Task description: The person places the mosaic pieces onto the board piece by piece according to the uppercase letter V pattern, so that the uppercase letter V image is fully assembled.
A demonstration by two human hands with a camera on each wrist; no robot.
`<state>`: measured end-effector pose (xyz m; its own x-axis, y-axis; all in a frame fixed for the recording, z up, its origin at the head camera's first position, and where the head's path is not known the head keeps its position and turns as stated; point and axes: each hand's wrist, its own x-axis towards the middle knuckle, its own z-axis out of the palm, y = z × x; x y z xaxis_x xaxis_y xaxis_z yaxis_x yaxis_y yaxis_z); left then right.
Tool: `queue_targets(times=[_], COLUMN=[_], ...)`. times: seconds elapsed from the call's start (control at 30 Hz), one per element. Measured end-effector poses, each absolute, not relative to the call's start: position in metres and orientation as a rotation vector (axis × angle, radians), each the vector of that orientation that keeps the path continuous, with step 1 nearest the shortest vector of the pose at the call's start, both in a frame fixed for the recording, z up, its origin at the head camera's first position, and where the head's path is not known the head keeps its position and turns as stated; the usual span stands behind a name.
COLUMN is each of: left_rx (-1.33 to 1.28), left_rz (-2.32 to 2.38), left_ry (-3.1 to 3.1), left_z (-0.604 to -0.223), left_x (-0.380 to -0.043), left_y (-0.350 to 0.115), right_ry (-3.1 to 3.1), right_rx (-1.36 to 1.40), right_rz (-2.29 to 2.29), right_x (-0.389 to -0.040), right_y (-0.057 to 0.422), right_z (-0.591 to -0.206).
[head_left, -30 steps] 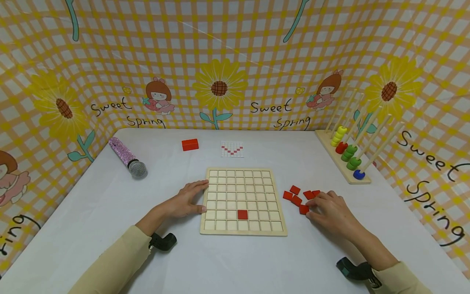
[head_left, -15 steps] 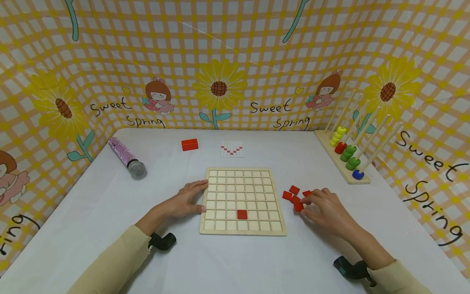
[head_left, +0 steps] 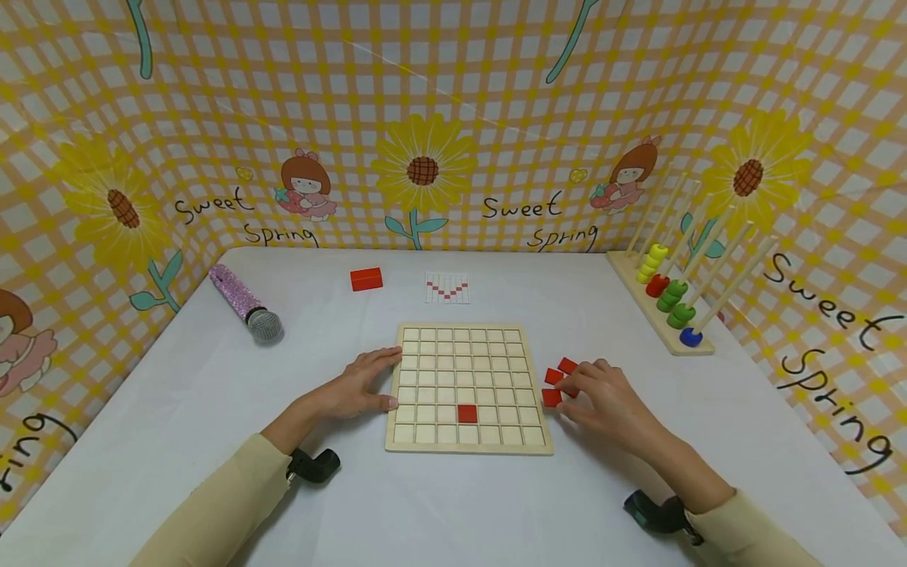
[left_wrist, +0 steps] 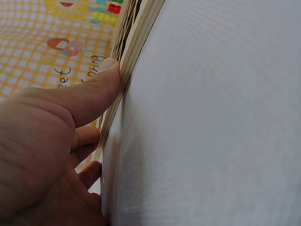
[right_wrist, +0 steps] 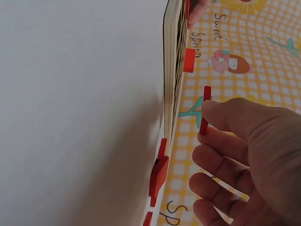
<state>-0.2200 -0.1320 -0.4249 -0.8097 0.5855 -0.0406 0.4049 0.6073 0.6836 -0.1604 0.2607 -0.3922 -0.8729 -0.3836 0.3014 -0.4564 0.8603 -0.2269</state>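
A wooden grid board point(head_left: 468, 346) lies mid-table with one red tile point(head_left: 468, 413) set in a lower square. My left hand point(head_left: 364, 384) rests flat against the board's left edge; in the left wrist view its thumb point(left_wrist: 96, 92) presses the board's side point(left_wrist: 138, 40). My right hand point(head_left: 570, 399) is just right of the board and pinches a red tile point(head_left: 551, 398) between thumb and fingers. In the right wrist view that tile point(right_wrist: 204, 110) is held off the table. Loose red tiles point(head_left: 567, 366) lie behind the hand, and also show as loose tiles point(right_wrist: 159, 174) below it.
A glittery microphone point(head_left: 246, 303) lies at the back left. A red block point(head_left: 366, 279) and a small pattern card point(head_left: 448, 287) sit behind the board. A peg rack with coloured rings point(head_left: 669, 299) stands at the right. Patterned cloth walls surround the table.
My right hand has moved left from the tile pile toward the board's right edge, carrying one red tile. The left hand has stayed put.
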Motion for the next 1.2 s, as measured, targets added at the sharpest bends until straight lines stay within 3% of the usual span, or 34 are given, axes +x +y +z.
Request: queue_targets(times=[0.43,1.2], left_rx=[0.805,0.802], left_rz=[1.01,1.023], left_ry=[2.567,2.565], left_z=[-0.425,-0.426], left_x=[-0.219,-0.22], left_y=[-0.132,-0.131], right_ry=[-2.684,-2.725], right_rx=[0.767,0.751], right_rz=[0.428,0.425], right_x=[-0.166,-0.173], right_y=[0.232,0.182], right_z=[-0.396,-0.397])
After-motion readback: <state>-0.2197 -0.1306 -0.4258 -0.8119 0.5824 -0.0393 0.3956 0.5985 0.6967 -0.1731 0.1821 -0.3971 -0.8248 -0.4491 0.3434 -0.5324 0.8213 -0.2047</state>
